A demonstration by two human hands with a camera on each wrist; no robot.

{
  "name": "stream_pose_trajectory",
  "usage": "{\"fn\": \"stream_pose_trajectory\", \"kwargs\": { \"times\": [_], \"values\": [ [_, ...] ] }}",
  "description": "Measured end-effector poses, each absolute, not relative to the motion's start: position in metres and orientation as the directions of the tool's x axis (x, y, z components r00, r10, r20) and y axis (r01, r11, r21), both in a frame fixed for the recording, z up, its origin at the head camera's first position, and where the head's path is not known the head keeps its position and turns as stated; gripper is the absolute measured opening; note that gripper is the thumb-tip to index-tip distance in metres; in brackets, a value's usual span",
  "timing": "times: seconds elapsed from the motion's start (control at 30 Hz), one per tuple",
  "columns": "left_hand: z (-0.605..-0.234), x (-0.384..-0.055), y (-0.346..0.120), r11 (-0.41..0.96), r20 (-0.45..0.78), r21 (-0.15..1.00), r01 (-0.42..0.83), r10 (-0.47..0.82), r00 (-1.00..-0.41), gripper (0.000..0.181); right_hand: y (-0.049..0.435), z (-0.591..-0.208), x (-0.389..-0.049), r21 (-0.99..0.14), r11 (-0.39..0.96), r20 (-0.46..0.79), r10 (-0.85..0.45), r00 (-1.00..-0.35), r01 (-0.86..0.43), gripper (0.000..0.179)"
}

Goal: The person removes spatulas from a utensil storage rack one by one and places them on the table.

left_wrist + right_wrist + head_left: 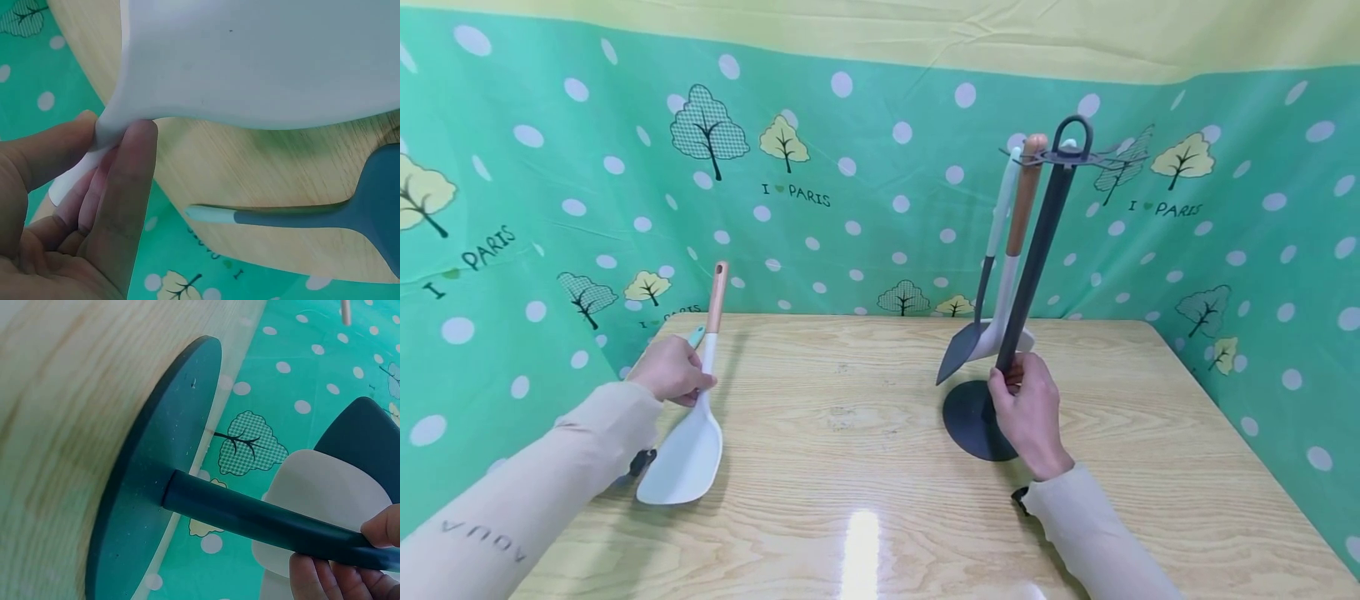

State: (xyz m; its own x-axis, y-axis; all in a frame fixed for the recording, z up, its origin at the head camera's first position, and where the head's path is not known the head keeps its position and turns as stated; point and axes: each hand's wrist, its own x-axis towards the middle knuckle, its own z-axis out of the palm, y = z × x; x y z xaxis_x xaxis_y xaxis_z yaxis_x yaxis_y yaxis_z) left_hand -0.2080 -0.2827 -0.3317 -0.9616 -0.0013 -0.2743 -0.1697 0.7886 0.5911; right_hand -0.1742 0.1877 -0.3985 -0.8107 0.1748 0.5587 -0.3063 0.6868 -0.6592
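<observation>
My left hand point(672, 371) pinches a white spatula point(685, 458) by its neck, wooden handle pointing away and broad blade toward me. Beside it on the table lies a dark turner point(300, 217) with a mint handle end, mostly covered by my left hand and arm in the head view. My right hand point(1028, 408) grips the black post of a utensil stand point(1037, 258) low down, above its round base. From the stand's top ring hang a dark turner point(958, 354) with a mint handle and a white utensil point(1006, 300) with a wooden handle.
The wooden table point(850, 433) reaches back to a green dotted curtain point(865, 208), which also closes in the left and right sides. Hooks on the stand's top ring point(1075, 157) stick out sideways. A light reflection shows near the front of the table.
</observation>
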Motion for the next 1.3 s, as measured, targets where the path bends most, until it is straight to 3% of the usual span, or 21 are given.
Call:
{"fn": "stream_pose_trajectory", "kwargs": {
  "times": [0.9,1.3],
  "values": [
    [-0.35,-0.235,-0.273,0.822,-0.409,0.481,-0.305,-0.097,-0.908,0.017,0.188,-0.4,-0.175,-0.642,0.703,0.576,0.176,-0.798,-0.308,0.016],
    [-0.358,-0.236,-0.266,0.829,-0.402,0.454,-0.328,-0.138,-0.905,0.026,0.188,-0.4,-0.176,-0.645,0.696,0.578,0.173,-0.798,-0.316,0.016]
  ]
}}
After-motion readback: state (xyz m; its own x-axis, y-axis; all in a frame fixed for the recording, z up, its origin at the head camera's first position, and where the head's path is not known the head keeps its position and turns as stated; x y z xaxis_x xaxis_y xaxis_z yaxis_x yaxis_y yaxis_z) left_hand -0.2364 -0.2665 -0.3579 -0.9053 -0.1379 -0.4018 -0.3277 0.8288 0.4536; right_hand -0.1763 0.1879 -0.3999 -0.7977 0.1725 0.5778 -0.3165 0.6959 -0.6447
